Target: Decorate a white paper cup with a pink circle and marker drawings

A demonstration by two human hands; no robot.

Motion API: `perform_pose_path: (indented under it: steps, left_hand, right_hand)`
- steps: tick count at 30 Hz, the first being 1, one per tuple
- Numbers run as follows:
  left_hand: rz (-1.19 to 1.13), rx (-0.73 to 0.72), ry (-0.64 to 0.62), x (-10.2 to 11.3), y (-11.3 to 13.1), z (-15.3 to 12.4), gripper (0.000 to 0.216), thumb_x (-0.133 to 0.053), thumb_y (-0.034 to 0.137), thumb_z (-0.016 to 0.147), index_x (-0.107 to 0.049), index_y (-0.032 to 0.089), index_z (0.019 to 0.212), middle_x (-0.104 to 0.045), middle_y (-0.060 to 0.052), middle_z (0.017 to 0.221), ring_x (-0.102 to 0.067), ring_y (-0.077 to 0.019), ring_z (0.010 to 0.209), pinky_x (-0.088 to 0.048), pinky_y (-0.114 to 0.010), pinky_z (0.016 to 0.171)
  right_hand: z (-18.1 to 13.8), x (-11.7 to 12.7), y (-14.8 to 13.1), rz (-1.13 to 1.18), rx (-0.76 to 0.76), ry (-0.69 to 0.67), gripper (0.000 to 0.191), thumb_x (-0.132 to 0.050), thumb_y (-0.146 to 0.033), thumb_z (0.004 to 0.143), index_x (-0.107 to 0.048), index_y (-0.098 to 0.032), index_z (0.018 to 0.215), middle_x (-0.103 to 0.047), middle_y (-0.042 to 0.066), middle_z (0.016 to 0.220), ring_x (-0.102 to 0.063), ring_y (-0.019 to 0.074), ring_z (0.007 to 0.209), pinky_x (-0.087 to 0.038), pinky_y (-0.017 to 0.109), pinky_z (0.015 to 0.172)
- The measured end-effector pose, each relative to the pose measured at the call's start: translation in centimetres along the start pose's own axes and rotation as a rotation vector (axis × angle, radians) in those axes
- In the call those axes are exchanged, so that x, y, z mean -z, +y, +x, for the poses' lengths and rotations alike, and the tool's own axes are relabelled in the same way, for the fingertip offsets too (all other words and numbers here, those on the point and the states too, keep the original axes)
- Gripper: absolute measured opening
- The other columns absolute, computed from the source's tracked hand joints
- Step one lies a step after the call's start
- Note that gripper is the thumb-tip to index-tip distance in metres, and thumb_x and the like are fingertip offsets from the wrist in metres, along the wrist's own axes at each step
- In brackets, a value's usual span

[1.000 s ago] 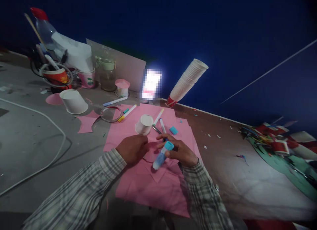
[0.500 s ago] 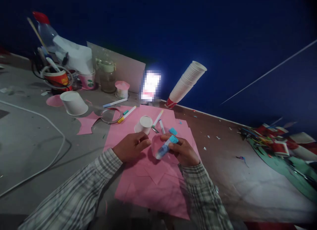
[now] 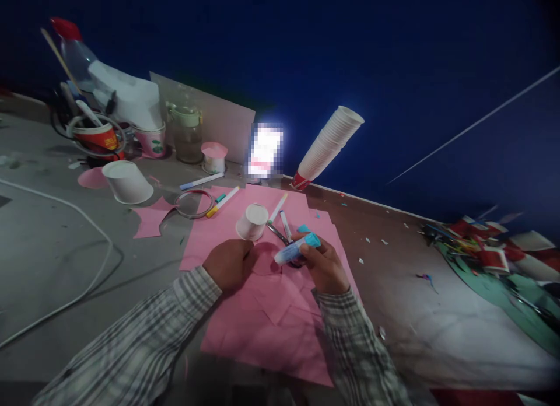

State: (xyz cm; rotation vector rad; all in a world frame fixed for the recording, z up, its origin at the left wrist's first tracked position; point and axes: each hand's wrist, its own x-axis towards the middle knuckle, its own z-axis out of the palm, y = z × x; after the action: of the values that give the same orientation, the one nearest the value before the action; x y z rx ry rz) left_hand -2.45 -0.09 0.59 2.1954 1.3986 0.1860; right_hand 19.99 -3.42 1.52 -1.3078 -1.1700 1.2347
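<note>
My right hand (image 3: 327,265) is closed around a glue stick (image 3: 290,251) with a light-blue end, its translucent body tilted down toward the left. My left hand (image 3: 230,266) pinches the edge of a rounded piece of pink paper (image 3: 265,260), which lies low over the pink sheets (image 3: 227,336). Just beyond that hand, a small white paper cup (image 3: 252,221) stands upside down. Scissors (image 3: 277,233) lie behind the glue stick, partly covered by my right hand. Another light-blue piece (image 3: 303,228) shows beside that hand.
Markers (image 3: 224,202) and a ring (image 3: 193,204) lie on and beside the sheets. Behind are a bright phone (image 3: 265,150), a leaning stack of paper cups (image 3: 330,146) and a glass jar (image 3: 186,133). A larger white cup (image 3: 126,182) stands left, near a cable (image 3: 98,225).
The rounded pink paper has moved left and down, from between my hands to my left fingers. My right hand has shifted slightly right, and the glue stick is tilted flatter. More of the scissors shows.
</note>
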Motion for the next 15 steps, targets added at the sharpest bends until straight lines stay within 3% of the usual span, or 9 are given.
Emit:
perform_pose_path:
  steps: [5,10,15]
  left_hand:
    - [0.168,0.038,-0.041,-0.2,0.8,-0.3,0.033,-0.04,0.03,0.1,-0.069,0.02,0.089,-0.078,-0.014,0.095,-0.074,-0.0294,0.092,-0.047,-0.036,0.072]
    - [0.186,0.017,-0.043,-0.2,0.9,-0.3,0.035,-0.039,0.032,0.102,-0.07,0.019,0.092,-0.078,-0.013,0.096,-0.075,-0.0282,0.094,-0.049,-0.035,0.074]
    - [0.206,0.018,-0.087,0.2,1.1,-0.3,0.034,-0.039,0.031,0.103,-0.07,0.018,0.096,-0.079,-0.014,0.1,-0.075,-0.0284,0.095,-0.05,-0.035,0.076]
  right_hand:
    - [-0.6,-1.3,-0.6,-0.262,0.165,-0.083,0.035,-0.078,-0.053,0.079,-0.078,-0.021,0.094,-0.067,0.001,0.076,-0.059,0.0177,0.067,-0.05,0.031,0.064]
    - [-0.7,-2.9,-0.4,-0.449,0.32,-0.175,0.025,-0.076,-0.045,0.083,-0.077,-0.021,0.091,-0.066,0.003,0.078,-0.058,0.0183,0.071,-0.05,0.031,0.067]
    - [-0.3,-2.8,0.2,-0.582,0.381,-0.237,0.021,-0.071,-0.042,0.09,-0.074,-0.021,0.087,-0.066,0.003,0.078,-0.059,0.0189,0.073,-0.05,0.032,0.071]
